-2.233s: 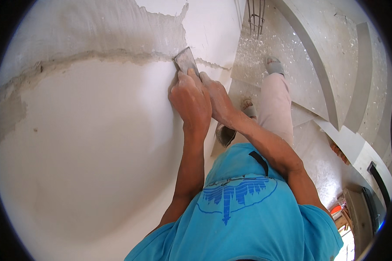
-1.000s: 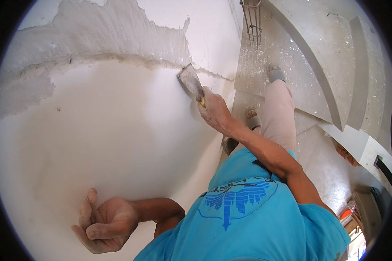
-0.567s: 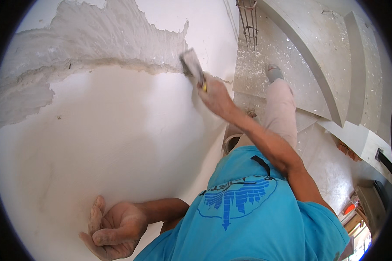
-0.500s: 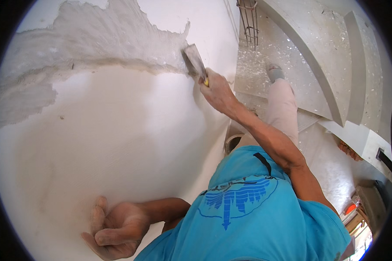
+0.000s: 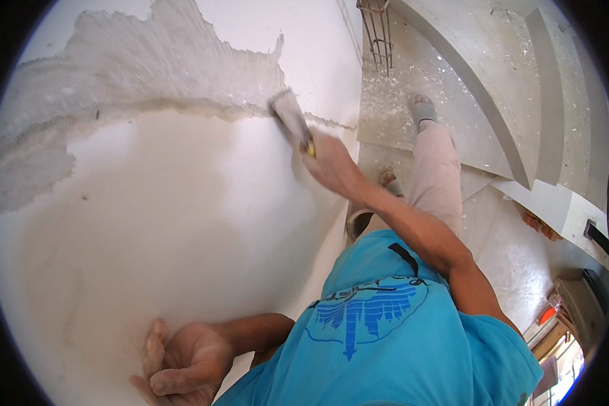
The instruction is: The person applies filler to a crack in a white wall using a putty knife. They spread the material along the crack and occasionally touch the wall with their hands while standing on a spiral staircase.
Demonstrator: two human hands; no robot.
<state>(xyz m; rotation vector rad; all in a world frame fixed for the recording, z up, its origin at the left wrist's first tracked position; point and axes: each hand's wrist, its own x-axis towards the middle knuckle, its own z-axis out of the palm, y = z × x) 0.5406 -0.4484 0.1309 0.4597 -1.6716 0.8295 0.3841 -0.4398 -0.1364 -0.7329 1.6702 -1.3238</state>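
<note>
My right hand [image 5: 330,162] is closed round the handle of a putty knife [image 5: 291,114], with a bit of yellow showing by the fingers. Its wide, dusty blade rests at the lower border of a rough grey patch [image 5: 162,64] on the white wall [image 5: 176,203]. Along that border runs a ragged ridge where the white coating ends. At the lower left, my left hand [image 5: 191,362] hangs by the wall, palm turned up, dusty fingers apart and loosely bent. Nothing lies in it.
Curved concrete steps [image 5: 453,61], strewn with white flakes, rise at the right. A bundle of bare steel bars [image 5: 379,34] stands up near the wall. One foot [image 5: 423,108] is on a step. Red bricks [image 5: 541,227] and stacked boards [image 5: 555,335] lie farther right.
My right hand and the putty knife have moved a little left and down, baring a thin jagged line on the wall to their right. My left hand stays almost in place.
</note>
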